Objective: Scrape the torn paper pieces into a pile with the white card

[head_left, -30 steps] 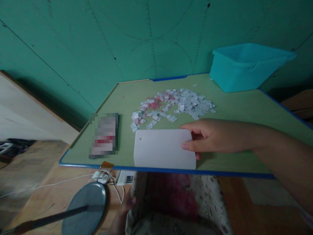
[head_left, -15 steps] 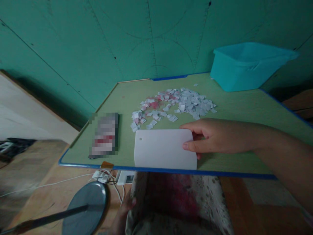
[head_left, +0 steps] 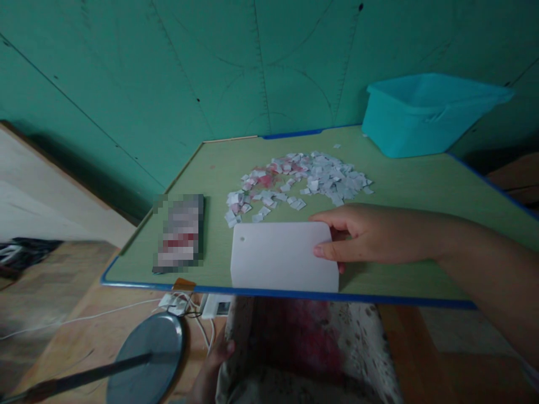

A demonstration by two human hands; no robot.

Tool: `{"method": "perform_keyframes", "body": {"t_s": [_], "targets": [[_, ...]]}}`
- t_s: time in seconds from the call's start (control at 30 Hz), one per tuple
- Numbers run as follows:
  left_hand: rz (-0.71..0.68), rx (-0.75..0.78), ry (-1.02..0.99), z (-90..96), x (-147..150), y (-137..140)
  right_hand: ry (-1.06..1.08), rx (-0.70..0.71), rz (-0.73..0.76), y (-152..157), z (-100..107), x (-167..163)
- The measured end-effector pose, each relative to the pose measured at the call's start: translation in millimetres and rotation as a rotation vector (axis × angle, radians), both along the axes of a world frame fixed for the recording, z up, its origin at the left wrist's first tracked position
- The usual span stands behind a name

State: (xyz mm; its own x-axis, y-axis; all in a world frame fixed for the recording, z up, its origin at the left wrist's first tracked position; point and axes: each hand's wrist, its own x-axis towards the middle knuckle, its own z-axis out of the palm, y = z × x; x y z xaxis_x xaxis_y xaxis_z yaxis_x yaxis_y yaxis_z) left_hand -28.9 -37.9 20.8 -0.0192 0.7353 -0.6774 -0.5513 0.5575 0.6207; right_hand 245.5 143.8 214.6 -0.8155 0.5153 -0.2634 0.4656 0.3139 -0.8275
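Observation:
My right hand [head_left: 353,235] grips the right end of a white plastic scraper [head_left: 273,255], with the thumb on its near face and the other fingers partly hidden behind it. The scraper has a small hole near its upper left corner and stands by the table's front edge. Just beyond it, a loose heap of small white paper pieces [head_left: 332,177] lies on the table, some of them pinkish. Below the table edge, my left hand [head_left: 217,356] is closed at the left side of a patterned cloth [head_left: 362,336], dark and reddish in the middle; most of its fingers are hidden.
The green table [head_left: 404,196] has a blue rim and meets a green wall. A turquoise bin [head_left: 421,123] stands at the back right. A blurred-out flat object [head_left: 179,233] lies at left. A round grey base with a pole [head_left: 145,353], cables and a white power strip [head_left: 214,306] are below.

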Motion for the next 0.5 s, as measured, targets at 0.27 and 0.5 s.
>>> {"method": "perform_keyframes", "body": {"t_s": [0.27,0.5], "targets": [[0.067,-0.001,0.134,10.5,5.3,4.2,0.006,-0.011,-0.012,-0.8,0.9,-1.1],[0.102,-0.004,0.168,11.4,6.5,3.2,-0.01,0.081,-0.019,0.1,-0.8,-0.4]]}}
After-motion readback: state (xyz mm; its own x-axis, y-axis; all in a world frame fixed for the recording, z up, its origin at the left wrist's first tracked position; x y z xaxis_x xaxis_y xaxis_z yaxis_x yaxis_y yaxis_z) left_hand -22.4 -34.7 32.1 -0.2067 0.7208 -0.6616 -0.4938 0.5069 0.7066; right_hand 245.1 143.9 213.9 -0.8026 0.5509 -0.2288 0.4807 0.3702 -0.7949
